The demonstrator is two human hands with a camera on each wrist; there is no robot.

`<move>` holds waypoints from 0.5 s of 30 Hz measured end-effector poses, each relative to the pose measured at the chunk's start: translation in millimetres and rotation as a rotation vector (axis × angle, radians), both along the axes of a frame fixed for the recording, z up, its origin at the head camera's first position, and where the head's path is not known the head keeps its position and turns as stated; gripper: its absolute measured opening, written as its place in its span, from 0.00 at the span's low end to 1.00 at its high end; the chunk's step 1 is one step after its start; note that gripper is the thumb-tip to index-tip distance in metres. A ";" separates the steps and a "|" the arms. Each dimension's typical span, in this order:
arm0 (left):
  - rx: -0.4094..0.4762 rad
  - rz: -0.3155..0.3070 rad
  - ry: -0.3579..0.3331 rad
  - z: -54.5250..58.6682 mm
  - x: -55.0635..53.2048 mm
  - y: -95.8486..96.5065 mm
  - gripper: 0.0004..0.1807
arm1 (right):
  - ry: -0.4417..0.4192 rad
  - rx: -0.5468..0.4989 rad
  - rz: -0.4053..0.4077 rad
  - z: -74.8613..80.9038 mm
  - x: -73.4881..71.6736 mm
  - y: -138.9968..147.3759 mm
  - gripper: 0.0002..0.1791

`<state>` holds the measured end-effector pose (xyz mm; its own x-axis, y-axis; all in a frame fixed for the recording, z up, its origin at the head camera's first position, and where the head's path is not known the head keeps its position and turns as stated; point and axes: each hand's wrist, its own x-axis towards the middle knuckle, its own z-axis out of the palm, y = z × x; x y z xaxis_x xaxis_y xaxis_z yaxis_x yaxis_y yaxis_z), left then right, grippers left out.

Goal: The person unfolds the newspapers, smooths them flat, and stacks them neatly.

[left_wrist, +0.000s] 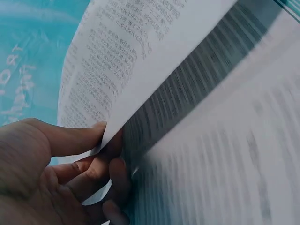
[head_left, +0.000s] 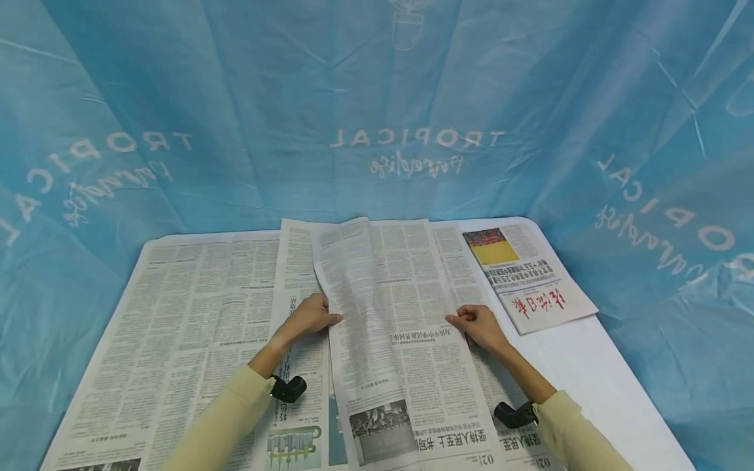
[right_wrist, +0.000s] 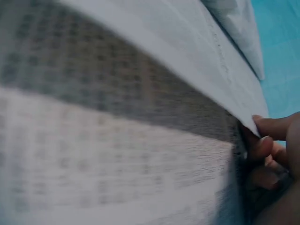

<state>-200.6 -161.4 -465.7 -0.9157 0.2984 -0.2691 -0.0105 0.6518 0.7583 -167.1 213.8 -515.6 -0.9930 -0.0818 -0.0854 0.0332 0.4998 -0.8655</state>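
A newspaper sheet (head_left: 421,314) lies lengthwise in front of me, its left part bent up and over in a curved strip. My left hand (head_left: 307,315) pinches the left edge of the sheet; in the left wrist view the thumb lies on top and the fingers (left_wrist: 93,171) curl beneath. Across from it, my right hand (head_left: 480,325) pinches the right edge between thumb and fingertips. The right wrist view shows that edge raised, with a shaded printed page (right_wrist: 117,79) under it. Other newspaper pages (head_left: 200,314) lie spread beneath and to the left.
A folded newspaper (head_left: 530,278) with a red title and a coloured picture sits at the table's back right. The white table (head_left: 612,379) shows along the right side. Blue printed curtains (head_left: 377,85) hang behind and on both sides.
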 end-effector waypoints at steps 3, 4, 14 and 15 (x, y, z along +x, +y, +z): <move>-0.029 0.009 0.016 2.4 3.6 -17.6 0.13 | -0.036 0.035 0.008 2.7 -2.8 0.1 0.14; -0.037 0.008 0.020 3.2 4.5 -24.2 0.15 | -0.046 0.044 0.012 3.5 -3.5 0.1 0.14; -0.194 0.074 0.090 -1.6 12.8 -90.8 0.28 | -0.022 0.119 0.046 10.4 -6.4 2.3 0.13; -0.216 0.091 0.099 -2.1 14.9 -96.2 0.28 | -0.012 0.138 0.046 11.7 -6.8 2.1 0.14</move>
